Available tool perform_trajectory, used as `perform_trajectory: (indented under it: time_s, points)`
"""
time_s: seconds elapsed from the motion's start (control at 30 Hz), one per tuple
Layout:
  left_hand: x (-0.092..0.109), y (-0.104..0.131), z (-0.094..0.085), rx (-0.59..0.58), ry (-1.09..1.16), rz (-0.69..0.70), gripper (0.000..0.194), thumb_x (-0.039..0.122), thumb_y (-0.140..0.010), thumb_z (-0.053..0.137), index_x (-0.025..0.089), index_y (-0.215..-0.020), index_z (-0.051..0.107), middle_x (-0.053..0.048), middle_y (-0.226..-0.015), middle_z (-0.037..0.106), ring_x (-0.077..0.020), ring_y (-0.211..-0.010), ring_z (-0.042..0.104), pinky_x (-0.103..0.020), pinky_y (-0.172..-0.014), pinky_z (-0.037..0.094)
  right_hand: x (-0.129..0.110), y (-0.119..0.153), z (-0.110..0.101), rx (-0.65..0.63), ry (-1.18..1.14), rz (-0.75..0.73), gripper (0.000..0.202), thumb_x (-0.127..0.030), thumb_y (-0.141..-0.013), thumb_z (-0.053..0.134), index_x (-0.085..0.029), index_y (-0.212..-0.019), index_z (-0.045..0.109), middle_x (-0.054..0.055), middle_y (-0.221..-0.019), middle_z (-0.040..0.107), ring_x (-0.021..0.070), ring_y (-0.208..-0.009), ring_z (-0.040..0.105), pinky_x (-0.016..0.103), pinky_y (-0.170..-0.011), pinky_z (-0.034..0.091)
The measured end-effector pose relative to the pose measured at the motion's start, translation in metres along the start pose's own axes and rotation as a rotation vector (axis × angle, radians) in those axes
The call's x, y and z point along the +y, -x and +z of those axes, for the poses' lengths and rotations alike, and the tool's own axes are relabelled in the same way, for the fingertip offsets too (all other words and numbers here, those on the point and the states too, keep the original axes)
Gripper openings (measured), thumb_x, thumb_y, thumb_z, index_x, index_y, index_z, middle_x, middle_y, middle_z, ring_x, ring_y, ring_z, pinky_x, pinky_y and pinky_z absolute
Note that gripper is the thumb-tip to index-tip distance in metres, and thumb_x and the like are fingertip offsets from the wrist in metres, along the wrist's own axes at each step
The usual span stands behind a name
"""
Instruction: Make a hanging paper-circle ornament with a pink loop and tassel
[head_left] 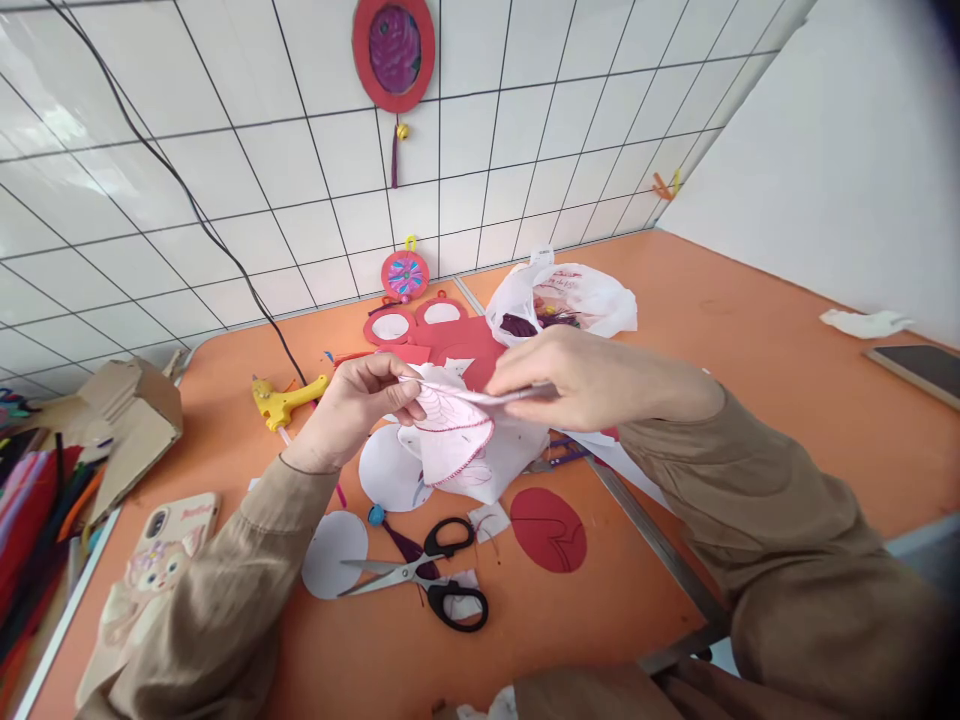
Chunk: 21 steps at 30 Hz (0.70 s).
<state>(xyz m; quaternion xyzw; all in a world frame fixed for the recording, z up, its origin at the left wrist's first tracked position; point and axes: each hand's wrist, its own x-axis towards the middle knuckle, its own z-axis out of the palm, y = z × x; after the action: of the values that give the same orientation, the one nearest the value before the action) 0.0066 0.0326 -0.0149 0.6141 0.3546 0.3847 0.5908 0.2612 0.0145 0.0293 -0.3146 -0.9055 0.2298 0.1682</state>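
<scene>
A pale pink cloth (454,440) with dark pink stitched lines is held up over the middle of the table. My left hand (367,400) pinches its upper left edge between thumb and fingers. My right hand (570,375), a little blurred, is closed on the folded top edge at the right; whether a small tool is also between its fingers I cannot make out. Below the cloth lie black-handled scissors (409,572) with parted blades, a red oval (549,530) with a drawn line, and white paper circles (335,555).
A yellow glue gun (285,400) lies at the left, with a phone (157,570) nearer me. Behind my hands are a white plastic bag (600,300) and red rings (390,325). Cardboard (139,420) stands at the left edge. A metal seam (652,540) crosses the orange table.
</scene>
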Motion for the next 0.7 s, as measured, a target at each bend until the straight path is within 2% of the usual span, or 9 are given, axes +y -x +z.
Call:
perform_trajectory:
  time_s: [0.07,0.13,0.2,0.27,0.33,0.47,0.57,0.7]
  points:
    - [0.000,0.001,-0.003,-0.078,-0.053,0.064,0.031,0.046,-0.078,0.073,0.016,-0.073,0.070,-0.007,-0.075,0.070,-0.0149,-0.065,0.064,-0.027,-0.060,0.054,-0.001,0.004,-0.005,-0.205,-0.057,-0.028,0.022,-0.019,-0.086,0.055,-0.016,-0.066,0.063,-0.001,-0.063,0.055,0.0081,-0.057,0.043,0.025,-0.056,0.031]
    - [0.002,0.002,-0.003,-0.100,-0.113,0.129,0.037,0.051,-0.080,0.069,0.016,-0.068,0.069,-0.009,-0.077,0.070,-0.0169,-0.068,0.063,-0.029,-0.060,0.054,0.003,0.005,-0.008,-0.302,-0.152,-0.024,0.021,-0.025,-0.088,0.056,-0.016,-0.074,0.067,-0.001,-0.065,0.058,0.0084,-0.058,0.048,0.024,-0.056,0.035]
    - [0.005,0.003,-0.001,-0.095,-0.169,0.179,0.037,0.049,-0.077,0.073,0.017,-0.060,0.066,-0.007,-0.070,0.067,-0.0163,-0.065,0.060,-0.028,-0.056,0.051,0.007,0.001,-0.005,-0.230,-0.155,0.017,0.022,-0.029,-0.090,0.055,-0.015,-0.082,0.070,0.001,-0.071,0.064,0.0096,-0.062,0.052,0.024,-0.057,0.038]
    - [0.008,0.004,0.002,-0.111,-0.202,0.206,0.034,0.042,-0.072,0.079,0.017,-0.056,0.061,-0.006,-0.066,0.064,-0.0144,-0.062,0.057,-0.026,-0.053,0.048,0.010,-0.004,0.001,-0.076,-0.101,0.068,0.021,-0.027,-0.090,0.055,-0.015,-0.086,0.071,0.002,-0.078,0.067,0.0104,-0.065,0.054,0.025,-0.059,0.039]
    - [0.011,0.004,0.006,-0.131,-0.216,0.218,0.033,0.038,-0.069,0.082,0.017,-0.055,0.060,-0.006,-0.070,0.065,-0.0138,-0.063,0.057,-0.025,-0.054,0.047,0.009,-0.009,0.009,0.012,-0.100,0.074,0.018,-0.022,-0.089,0.055,-0.015,-0.086,0.072,0.002,-0.080,0.068,0.0104,-0.066,0.055,0.025,-0.061,0.039]
    - [0.014,0.004,0.010,-0.095,-0.203,0.181,0.035,0.040,-0.068,0.081,0.016,-0.055,0.059,-0.006,-0.071,0.064,-0.0121,-0.060,0.054,-0.024,-0.050,0.046,-0.002,-0.011,0.015,-0.029,-0.204,-0.006,0.019,-0.021,-0.089,0.057,-0.016,-0.081,0.073,0.003,-0.074,0.067,0.0101,-0.063,0.053,0.026,-0.058,0.037]
    - [0.014,0.003,0.011,-0.083,-0.183,0.139,0.036,0.040,-0.067,0.082,0.016,-0.054,0.059,-0.005,-0.068,0.063,-0.0099,-0.056,0.049,-0.022,-0.046,0.042,-0.010,-0.008,0.017,-0.020,-0.278,0.008,0.011,-0.021,-0.084,0.063,-0.018,-0.077,0.072,0.001,-0.069,0.065,0.0102,-0.061,0.053,0.025,-0.058,0.036]
    - [0.012,0.002,0.011,-0.079,-0.165,0.124,0.030,0.033,-0.067,0.083,0.015,-0.056,0.062,-0.004,-0.069,0.063,-0.0094,-0.057,0.050,-0.022,-0.048,0.042,-0.017,-0.007,0.022,-0.070,-0.165,-0.030,0.018,-0.012,-0.082,0.058,-0.018,-0.066,0.064,-0.002,-0.061,0.058,0.0085,-0.058,0.047,0.025,-0.059,0.034]
